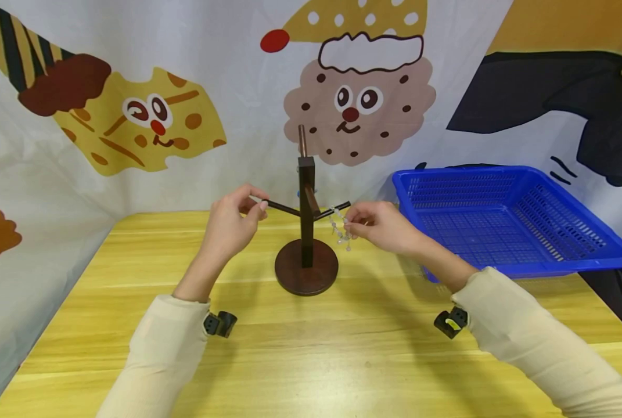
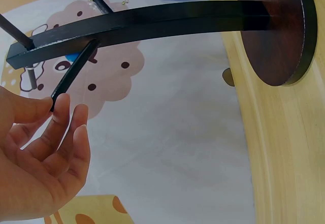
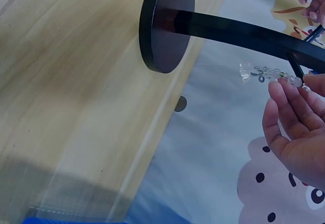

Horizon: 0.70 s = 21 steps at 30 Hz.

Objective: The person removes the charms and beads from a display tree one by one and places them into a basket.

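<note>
A dark wooden stand (image 1: 306, 232) with a round base and several pegs stands upright on the table. My left hand (image 1: 233, 220) pinches the tip of its left peg (image 2: 76, 70) between thumb and forefinger. On the other side, my right hand (image 1: 381, 226) pinches a clear beaded bracelet (image 1: 340, 239). Its loop passes around the right peg (image 1: 343, 205), near the tip. White and clear charms (image 3: 246, 73) dangle from the bracelet in the right wrist view. A small blue thing (image 2: 72, 57) shows behind the post, mostly hidden.
A blue plastic basket (image 1: 598, 267) stands at the table's right, close to my right forearm. The light wooden table (image 1: 311, 354) runs back to a cartoon-printed cloth (image 1: 248, 191). One upper peg (image 1: 302, 139) rises above the post.
</note>
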{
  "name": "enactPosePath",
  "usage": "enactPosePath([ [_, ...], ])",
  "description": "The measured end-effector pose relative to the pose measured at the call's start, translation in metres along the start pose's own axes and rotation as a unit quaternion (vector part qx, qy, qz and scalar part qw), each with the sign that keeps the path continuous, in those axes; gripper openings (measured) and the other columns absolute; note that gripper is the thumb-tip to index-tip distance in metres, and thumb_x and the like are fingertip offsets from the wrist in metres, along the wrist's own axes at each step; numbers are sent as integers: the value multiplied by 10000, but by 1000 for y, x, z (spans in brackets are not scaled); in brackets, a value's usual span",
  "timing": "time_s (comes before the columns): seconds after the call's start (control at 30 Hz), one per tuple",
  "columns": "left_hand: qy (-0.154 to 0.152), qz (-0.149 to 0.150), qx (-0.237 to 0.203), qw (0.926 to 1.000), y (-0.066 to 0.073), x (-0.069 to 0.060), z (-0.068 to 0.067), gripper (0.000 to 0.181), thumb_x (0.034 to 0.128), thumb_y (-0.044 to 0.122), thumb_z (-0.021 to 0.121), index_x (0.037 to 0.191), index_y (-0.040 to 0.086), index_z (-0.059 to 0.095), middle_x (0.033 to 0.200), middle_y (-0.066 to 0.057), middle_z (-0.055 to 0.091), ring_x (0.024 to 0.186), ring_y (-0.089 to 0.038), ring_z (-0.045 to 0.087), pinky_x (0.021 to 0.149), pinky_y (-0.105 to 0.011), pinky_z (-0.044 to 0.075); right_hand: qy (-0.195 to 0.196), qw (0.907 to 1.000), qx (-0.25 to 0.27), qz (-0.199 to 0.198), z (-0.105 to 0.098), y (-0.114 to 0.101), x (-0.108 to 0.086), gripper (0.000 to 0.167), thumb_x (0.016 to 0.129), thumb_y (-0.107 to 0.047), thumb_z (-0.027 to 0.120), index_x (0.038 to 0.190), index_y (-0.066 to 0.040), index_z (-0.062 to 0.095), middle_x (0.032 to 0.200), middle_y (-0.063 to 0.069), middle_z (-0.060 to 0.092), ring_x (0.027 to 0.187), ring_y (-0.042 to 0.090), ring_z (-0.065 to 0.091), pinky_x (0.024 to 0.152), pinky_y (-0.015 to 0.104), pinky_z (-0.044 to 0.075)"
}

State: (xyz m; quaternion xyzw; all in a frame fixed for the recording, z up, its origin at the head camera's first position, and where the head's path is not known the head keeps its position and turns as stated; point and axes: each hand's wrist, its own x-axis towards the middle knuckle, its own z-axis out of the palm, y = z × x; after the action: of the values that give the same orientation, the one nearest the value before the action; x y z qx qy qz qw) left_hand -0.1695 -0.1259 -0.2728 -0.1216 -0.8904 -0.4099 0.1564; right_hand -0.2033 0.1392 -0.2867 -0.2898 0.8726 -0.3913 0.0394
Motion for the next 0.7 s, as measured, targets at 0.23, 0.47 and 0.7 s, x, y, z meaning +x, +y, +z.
enactPosePath([
  [0.23, -5, -10, -8, 10000, 0, 0, 0, 124, 923, 85, 535, 992, 30, 621, 765, -119, 657, 720, -253, 622, 517, -320, 386, 80, 9998, 53, 201, -9, 0, -2, 54, 879, -37, 579, 876, -7, 624, 803, 93, 648, 731, 208, 619, 662, 319, 474],
  [0.47, -5, -23, 6, 10000, 1, 0, 0, 123, 923, 84, 534, 993, 30, 620, 764, -120, 656, 719, -254, 624, 529, -321, 398, 139, 9996, -53, 251, -18, -4, -5, 64, 875, -42, 583, 875, 5, 626, 797, 103, 649, 712, 179, 613, 648, 298, 476],
  [0.7, -41, -52, 5, 10000, 0, 0, 0, 119, 924, 85, 531, 992, 34, 614, 766, -117, 656, 713, -249, 622, 533, -321, 397, 192, 9997, -73, 138, -25, -5, -8, 49, 869, -31, 589, 865, 3, 623, 796, 102, 651, 747, 272, 630, 645, 275, 490],
])
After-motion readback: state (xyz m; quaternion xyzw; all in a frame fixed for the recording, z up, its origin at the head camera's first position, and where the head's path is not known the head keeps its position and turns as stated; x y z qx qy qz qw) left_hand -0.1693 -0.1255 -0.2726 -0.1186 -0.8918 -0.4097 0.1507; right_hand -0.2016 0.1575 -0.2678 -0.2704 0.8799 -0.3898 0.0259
